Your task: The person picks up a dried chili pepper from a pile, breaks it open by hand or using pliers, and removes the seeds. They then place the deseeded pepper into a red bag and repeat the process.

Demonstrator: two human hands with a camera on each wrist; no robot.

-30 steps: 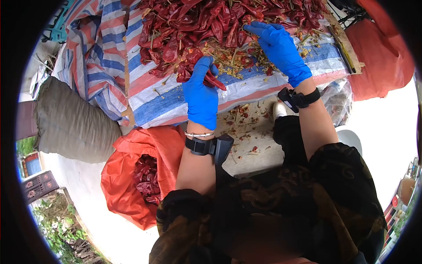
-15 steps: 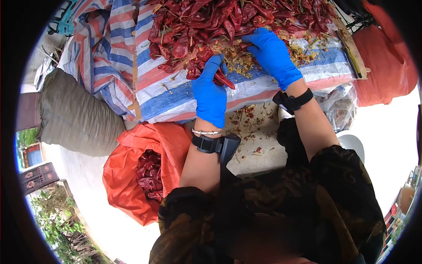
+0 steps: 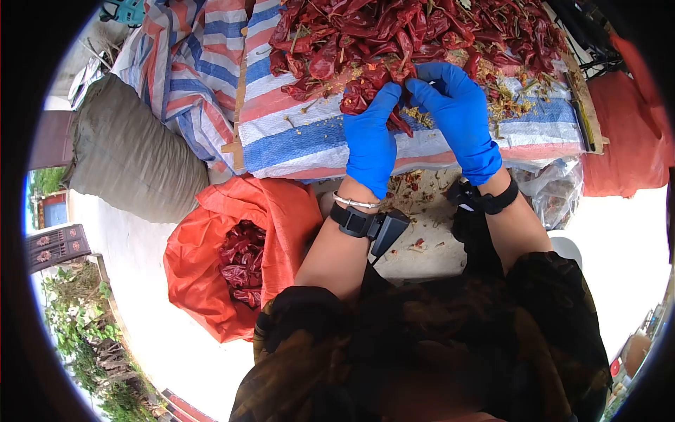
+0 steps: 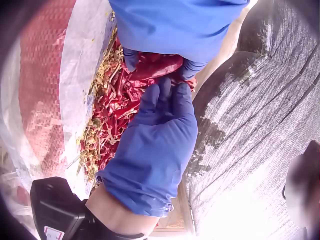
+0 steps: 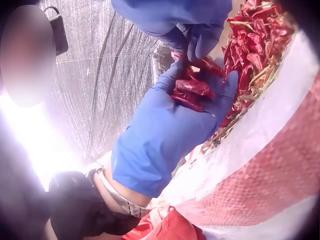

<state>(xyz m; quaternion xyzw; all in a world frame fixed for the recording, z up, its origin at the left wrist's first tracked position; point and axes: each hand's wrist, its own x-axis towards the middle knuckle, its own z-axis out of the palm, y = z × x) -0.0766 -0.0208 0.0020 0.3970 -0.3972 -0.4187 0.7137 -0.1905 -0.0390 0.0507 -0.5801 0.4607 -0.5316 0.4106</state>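
Note:
Blue gloves cover both hands. The left hand (image 3: pixel 370 144) grips several dried red peppers (image 3: pixel 357 97) at the near edge of a large pepper pile (image 3: pixel 365 28). Fingertips of the right hand (image 3: pixel 457 119) meet it there, pinching a pepper. Seen in the right wrist view, the peppers (image 5: pixel 192 89) lie in the curled fingers of the left hand (image 5: pixel 155 127), with the right hand (image 5: pixel 175 17) at their upper end. In the left wrist view the right hand (image 4: pixel 155 150) reaches a red pepper (image 4: pixel 157 66) under the left hand (image 4: pixel 175 25); its exact contact is partly hidden.
A striped sheet (image 3: pixel 295 144) lies under the pile, with stem scraps (image 3: pixel 517 109) at right. An open red sack (image 3: pixel 211 281) of peppers stands near the left arm, beside a full grey-green sack (image 3: pixel 133 151). A yellow-black tool (image 3: pixel 583 123) and red sack (image 3: pixel 619 141) are at right.
The right hand has left the scraps and come together with the left at the held peppers, now pinching one. The head view has shifted, so things sit farther right in it.

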